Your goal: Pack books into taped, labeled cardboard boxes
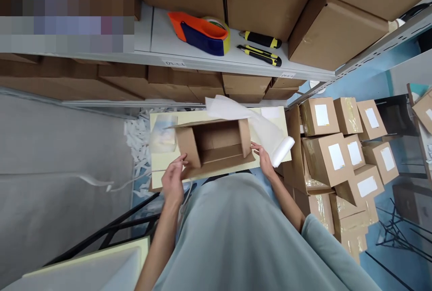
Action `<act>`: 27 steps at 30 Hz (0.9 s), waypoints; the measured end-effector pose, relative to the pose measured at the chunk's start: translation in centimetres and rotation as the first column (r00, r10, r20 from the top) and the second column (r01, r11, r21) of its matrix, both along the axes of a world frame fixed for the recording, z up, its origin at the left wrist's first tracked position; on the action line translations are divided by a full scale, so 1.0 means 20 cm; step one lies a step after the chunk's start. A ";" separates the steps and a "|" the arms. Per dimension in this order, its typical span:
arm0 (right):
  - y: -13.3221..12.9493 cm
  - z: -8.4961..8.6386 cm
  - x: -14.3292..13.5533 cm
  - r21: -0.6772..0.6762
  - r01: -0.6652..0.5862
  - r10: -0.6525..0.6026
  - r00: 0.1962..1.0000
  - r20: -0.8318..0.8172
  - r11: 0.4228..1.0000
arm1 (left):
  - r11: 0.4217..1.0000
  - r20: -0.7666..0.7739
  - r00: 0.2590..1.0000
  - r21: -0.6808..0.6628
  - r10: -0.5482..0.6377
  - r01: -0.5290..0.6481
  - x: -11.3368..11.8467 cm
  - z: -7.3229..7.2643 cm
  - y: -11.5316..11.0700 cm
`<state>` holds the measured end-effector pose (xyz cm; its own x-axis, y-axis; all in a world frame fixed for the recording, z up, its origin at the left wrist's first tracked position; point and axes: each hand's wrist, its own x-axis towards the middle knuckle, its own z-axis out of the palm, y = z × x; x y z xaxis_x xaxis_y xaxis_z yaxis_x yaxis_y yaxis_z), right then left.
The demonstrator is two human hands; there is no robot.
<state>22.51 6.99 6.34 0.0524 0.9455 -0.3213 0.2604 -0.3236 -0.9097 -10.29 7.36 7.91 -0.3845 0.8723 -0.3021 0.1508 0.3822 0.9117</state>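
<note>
An opened cardboard box [221,140] sits on the pale yellow table [162,158], its flaps up and its bare inside facing me. At its left end, my left hand [173,177] grips the side flap with the fingertips. My right hand [264,158] has its fingers closed at the edge of the right end. Behind and to the right of the box lies a sheet of thin white wrap [263,124], partly under the box's right side. It ends in a small roll [283,151] near my right hand.
A shelf [155,34] above the table carries an orange and blue tape dispenser [202,34], two utility knives [261,46] and large cartons. Labelled boxes [332,154] are stacked to the right. A clear plastic packet [164,133] lies at the table's left; paper strips [137,140] are beyond.
</note>
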 end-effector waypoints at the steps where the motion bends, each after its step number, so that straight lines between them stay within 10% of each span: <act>1: 0.00 -0.03 0.03 -0.015 -0.027 0.027 0.999 0.018 1.000 | 0.999 -0.038 0.999 -0.050 -0.022 0.020 -0.01 -0.01 -0.01; 4: -0.01 -0.13 0.17 0.033 0.058 -0.064 0.969 0.237 0.998 | 0.994 -0.163 0.983 -0.080 -0.083 0.070 -0.02 0.00 -0.02; 7: -0.01 -0.23 0.37 0.067 0.331 -0.304 0.744 0.595 0.941 | 0.987 -0.362 0.921 0.006 -0.146 0.159 -0.01 0.09 0.03; 11: -0.05 -0.36 0.56 -0.174 0.526 -0.223 0.606 0.763 0.833 | 0.932 -0.491 0.838 0.129 -0.236 0.338 0.11 0.24 0.13; 17: -0.03 -0.43 0.66 -0.259 0.341 -0.003 0.610 0.793 0.903 | 0.636 -0.491 0.556 0.006 -0.671 0.772 0.38 0.22 0.25; 27: 0.30 -0.27 0.68 -0.110 0.179 -0.030 0.638 0.770 0.978 | 0.553 -0.427 0.470 -0.090 -0.773 0.828 0.35 0.18 0.14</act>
<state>36.07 12.94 0.88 0.4437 0.8558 -0.2658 0.7895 -0.5137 -0.3360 -3.36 10.26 11.44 0.4496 0.8737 -0.1858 0.6661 -0.1893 0.7215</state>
